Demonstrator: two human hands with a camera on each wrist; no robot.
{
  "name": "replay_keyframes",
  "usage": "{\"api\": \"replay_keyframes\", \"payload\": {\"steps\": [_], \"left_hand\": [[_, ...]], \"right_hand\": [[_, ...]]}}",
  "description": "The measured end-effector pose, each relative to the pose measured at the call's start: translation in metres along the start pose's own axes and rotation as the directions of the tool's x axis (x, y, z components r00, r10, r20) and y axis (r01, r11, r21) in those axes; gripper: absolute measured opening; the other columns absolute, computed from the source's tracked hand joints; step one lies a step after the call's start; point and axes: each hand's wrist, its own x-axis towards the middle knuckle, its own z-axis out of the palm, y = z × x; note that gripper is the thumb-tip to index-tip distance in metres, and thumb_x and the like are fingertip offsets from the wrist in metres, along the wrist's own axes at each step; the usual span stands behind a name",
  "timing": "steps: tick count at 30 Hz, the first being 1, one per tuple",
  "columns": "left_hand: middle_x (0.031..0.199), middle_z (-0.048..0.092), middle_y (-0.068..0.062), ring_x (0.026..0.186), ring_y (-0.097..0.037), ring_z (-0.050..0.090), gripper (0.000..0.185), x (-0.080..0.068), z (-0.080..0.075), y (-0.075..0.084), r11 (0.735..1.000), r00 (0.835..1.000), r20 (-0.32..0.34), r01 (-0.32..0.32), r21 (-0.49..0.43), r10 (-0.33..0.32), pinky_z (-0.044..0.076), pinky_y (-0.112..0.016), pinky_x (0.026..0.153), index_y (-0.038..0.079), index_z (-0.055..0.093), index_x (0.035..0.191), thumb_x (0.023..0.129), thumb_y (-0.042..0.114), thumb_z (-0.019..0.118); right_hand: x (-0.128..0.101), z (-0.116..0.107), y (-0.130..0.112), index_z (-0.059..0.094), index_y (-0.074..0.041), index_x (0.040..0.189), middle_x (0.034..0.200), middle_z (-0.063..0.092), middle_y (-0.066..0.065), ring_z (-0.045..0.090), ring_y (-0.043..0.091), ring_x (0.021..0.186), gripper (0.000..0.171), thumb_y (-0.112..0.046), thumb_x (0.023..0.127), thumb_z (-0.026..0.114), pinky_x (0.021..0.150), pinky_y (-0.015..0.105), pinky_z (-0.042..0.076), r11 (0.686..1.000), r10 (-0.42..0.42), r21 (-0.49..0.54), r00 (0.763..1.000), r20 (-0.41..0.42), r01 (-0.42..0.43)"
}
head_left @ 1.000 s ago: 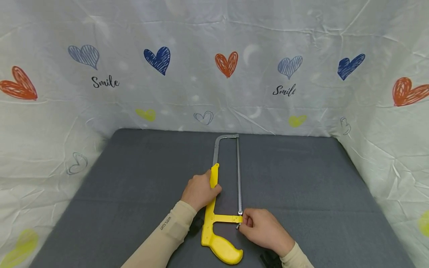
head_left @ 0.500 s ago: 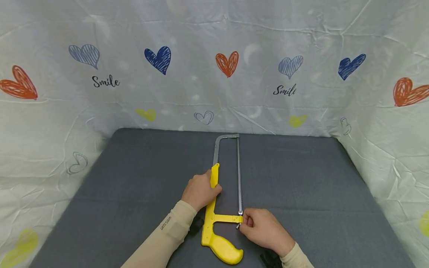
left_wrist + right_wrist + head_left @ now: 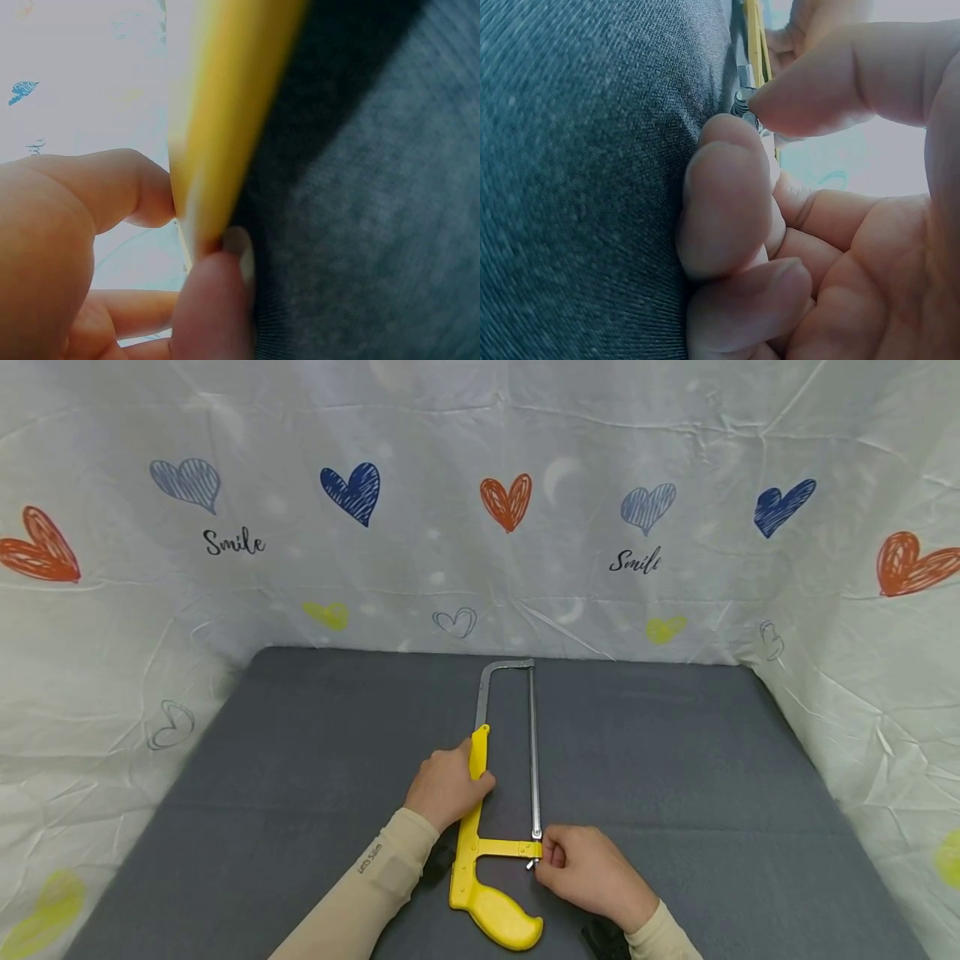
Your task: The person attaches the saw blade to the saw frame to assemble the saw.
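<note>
A hacksaw [image 3: 497, 920] with a yellow handle and frame lies on the dark grey cloth, its handle toward me. My left hand [image 3: 448, 787] grips the yellow spine of the frame; the left wrist view shows thumb and fingers on either side of the yellow bar [image 3: 225, 127]. At the near end of the blade [image 3: 535, 752], just past the yellow crosspiece, sits a small metal wing nut [image 3: 532, 864]. My right hand [image 3: 588, 868] pinches it, and the right wrist view has the threaded metal piece [image 3: 742, 101] between thumb and index fingertip. The remaining right fingers are curled.
Grey cloth [image 3: 675, 760] covers the table. White fabric [image 3: 420, 560] printed with hearts and "Smile" hangs behind it and along both sides. A black device [image 3: 606, 937] shows under the right wrist.
The wing nut's visible end has tilted slightly by the right fingertips. Both hands and the hacksaw keep their places.
</note>
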Motion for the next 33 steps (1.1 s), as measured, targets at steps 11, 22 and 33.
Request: {"api": "replay_keyframes", "payload": {"steps": [11,22,33], "left_hand": [[0.077,0.066,-0.008,0.055,-0.015,0.061,0.073,-0.0001,-0.0011,0.0002,1.000,1.000,0.001,0.004,0.004,-0.004,0.057,-0.028,0.057,-0.003,0.049,0.158,0.096,0.028,0.070],[0.069,0.060,-0.006,0.052,-0.016,0.058,0.073,-0.0012,-0.0001,-0.0004,1.000,1.000,0.010,0.006,0.011,-0.006,0.054,-0.027,0.054,-0.004,0.049,0.159,0.097,0.028,0.069],[0.067,0.059,-0.006,0.051,-0.016,0.058,0.069,-0.0013,-0.0011,0.0014,1.000,1.000,0.004,-0.001,0.003,0.001,0.056,-0.027,0.055,-0.004,0.052,0.156,0.096,0.027,0.069]], "right_hand": [[-0.0002,-0.0004,-0.0005,0.063,-0.021,0.076,0.060,0.049,-0.011,0.040,0.005,0.048,0.017,-0.012,0.088,0.071,0.047,0.023,0.032,1.000,-0.006,0.000,1.000,0.007,0.006],[-0.0023,0.0003,-0.0025,0.065,-0.020,0.077,0.065,0.056,-0.009,0.047,0.007,0.051,0.018,-0.022,0.090,0.078,0.049,0.024,0.039,0.996,0.059,0.064,0.998,0.003,-0.059],[-0.0018,-0.0002,-0.0016,0.063,-0.023,0.073,0.061,0.052,-0.010,0.046,0.007,0.050,0.027,-0.032,0.090,0.082,0.048,0.025,0.037,0.998,0.059,0.036,0.998,0.000,-0.059]]}}
